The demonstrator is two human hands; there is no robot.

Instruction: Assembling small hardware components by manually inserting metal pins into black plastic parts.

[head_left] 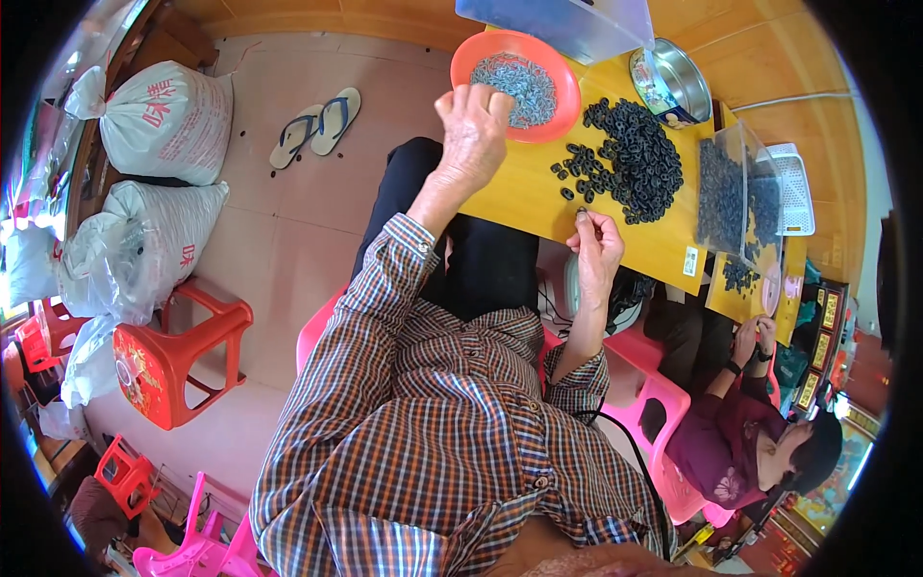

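Note:
My left hand (pixel 473 137) reaches over the near left rim of a round orange-red plate (pixel 567 88). Its fingers are bent together at the edge of a heap of small grey metal pins or screws (pixel 524 91); whatever they pinch is hidden. At the table's front edge my right hand (pixel 596 248) is closed, thumb and finger pinching a small black oval piece (pixel 581 211). Just beyond it, a large pile of black oval ring-like pieces (pixel 639 159) lies loose on the yellow table (pixel 529 192), some scattered toward the plate.
Behind the pile stand a round metal tin (pixel 673 82) and a translucent bluish bin (pixel 567 24). A clear box (pixel 735 192) of black pieces and a white basket (pixel 793 188) are at right. Another person (pixel 721 433) sits there. White sacks (pixel 168 120) and a red stool (pixel 178 356) stand left.

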